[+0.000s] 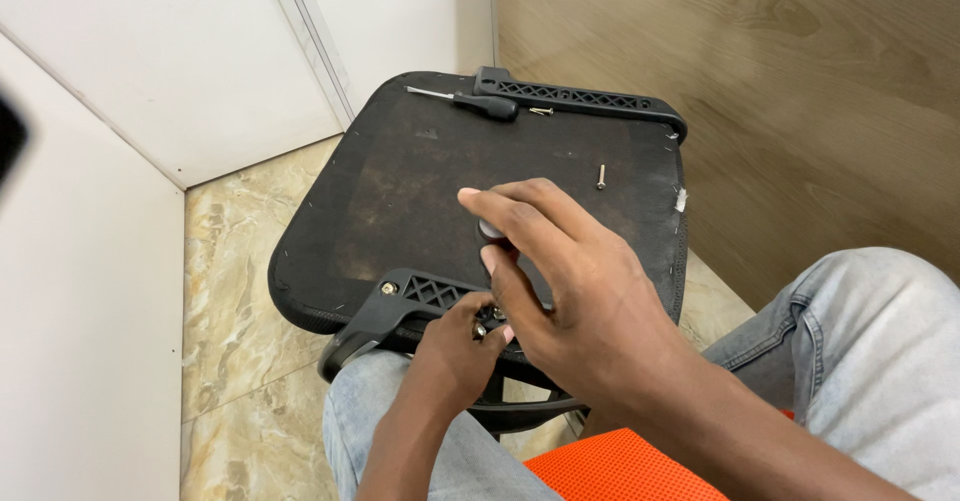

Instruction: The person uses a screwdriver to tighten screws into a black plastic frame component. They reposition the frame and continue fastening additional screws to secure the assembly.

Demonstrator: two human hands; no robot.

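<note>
A black chair seat (420, 181) lies upside down across my knees. My right hand (570, 281) hovers over its near edge and grips the dark handle of a tool (491, 229) between fingers and thumb. My left hand (455, 351) is curled at the near black armrest bracket (400, 301), pinching small metal screws (488, 321) at its mounting hole. A bolt head (388, 288) sits in that bracket. A second black armrest bracket (580, 99) lies along the seat's far edge.
A screwdriver with a black handle (470, 101) lies on the far part of the seat, with a small screw (541, 112) beside it. One loose screw (600, 176) rests mid-seat. White wall panels stand left, a wooden panel right, an orange seat (620, 466) below.
</note>
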